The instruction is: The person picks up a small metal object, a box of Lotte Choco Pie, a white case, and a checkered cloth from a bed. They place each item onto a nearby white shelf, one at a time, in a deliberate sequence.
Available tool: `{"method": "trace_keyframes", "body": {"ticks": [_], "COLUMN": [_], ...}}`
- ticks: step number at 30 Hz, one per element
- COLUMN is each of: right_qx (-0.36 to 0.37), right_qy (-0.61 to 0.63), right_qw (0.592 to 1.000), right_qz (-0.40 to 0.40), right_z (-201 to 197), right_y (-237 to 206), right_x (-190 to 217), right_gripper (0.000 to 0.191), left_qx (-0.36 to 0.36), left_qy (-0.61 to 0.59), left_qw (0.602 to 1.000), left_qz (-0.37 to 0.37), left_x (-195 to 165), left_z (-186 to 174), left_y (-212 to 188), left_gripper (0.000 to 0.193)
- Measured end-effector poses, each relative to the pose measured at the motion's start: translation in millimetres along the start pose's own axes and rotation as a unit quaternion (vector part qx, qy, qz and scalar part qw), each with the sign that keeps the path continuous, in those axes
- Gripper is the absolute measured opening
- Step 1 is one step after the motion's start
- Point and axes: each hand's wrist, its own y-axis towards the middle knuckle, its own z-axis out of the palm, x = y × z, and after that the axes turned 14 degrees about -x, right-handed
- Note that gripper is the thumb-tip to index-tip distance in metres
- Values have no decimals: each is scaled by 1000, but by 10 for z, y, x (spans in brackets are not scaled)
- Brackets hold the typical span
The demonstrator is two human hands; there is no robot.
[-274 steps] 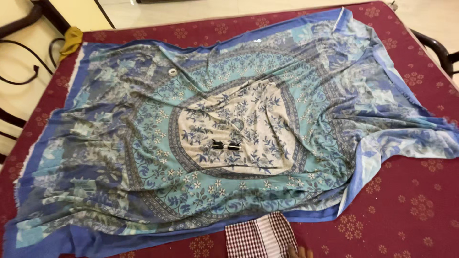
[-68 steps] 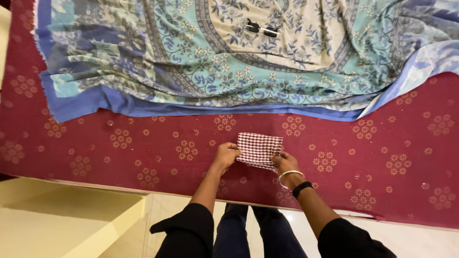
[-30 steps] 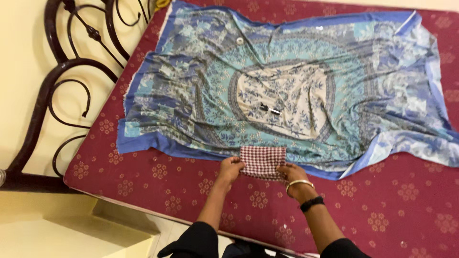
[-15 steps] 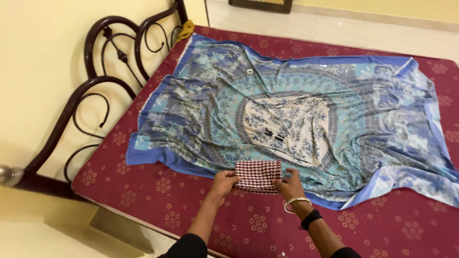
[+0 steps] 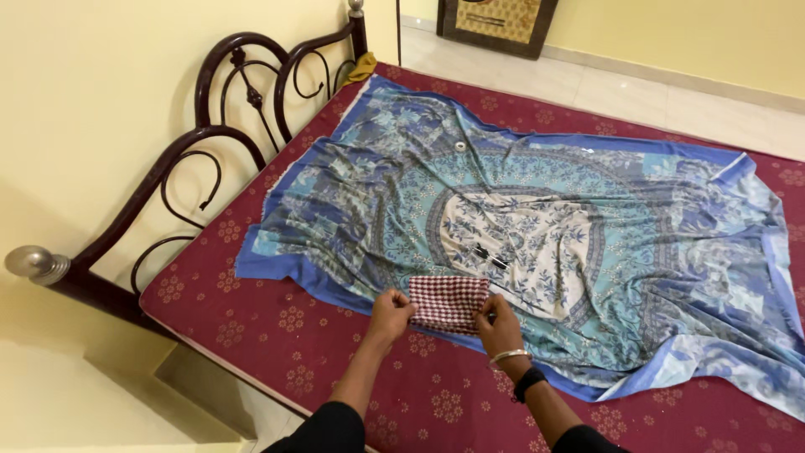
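One folded red-and-white checked cloth (image 5: pixel 449 302) is lying at the near edge of one large blue patterned sheet (image 5: pixel 537 235), at about six o'clock from the sheet's pale centre. Two hands are working it: the left hand (image 5: pixel 392 315) is pinching the cloth's left edge, its grip pressed together on the fabric, and the right hand (image 5: pixel 501 329) is pinching the right edge likewise. The right wrist is wearing one pale bangle (image 5: pixel 509 356) and one dark band (image 5: pixel 529 382). Everything is resting on one bed (image 5: pixel 277 335) covered in maroon flowered fabric. One dark curled metal headboard (image 5: pixel 210 159) is standing at nine o'clock, beside a yellow wall (image 5: pixel 92 109).
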Motion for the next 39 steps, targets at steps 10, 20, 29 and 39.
{"method": "trace_keyframes", "body": {"ticks": [10,20,29,39], "right_qx": [0,52,78,103], "right_qy": [80,22,203,72], "right_qw": [996,993,947,975], "right_qz": [-27,100,238,182], "right_z": [303,603,722,852], "right_y": [-236,-530,-816,-879], "right_x": [294,562,840,1119], "right_gripper": [11,38,34,31], "left_qx": [-27,6,-25,19], "left_qy": [-60,-67,-125,-87], "left_qw": [998,998,992,995], "left_qz": [1,0,-15,-48], "left_x": [-83,-137,-111,-174], "left_z": [-516,-986,-1322,-1700], "left_y": [-67,-123,-356,-519], "left_gripper": [11,20,21,24]}}
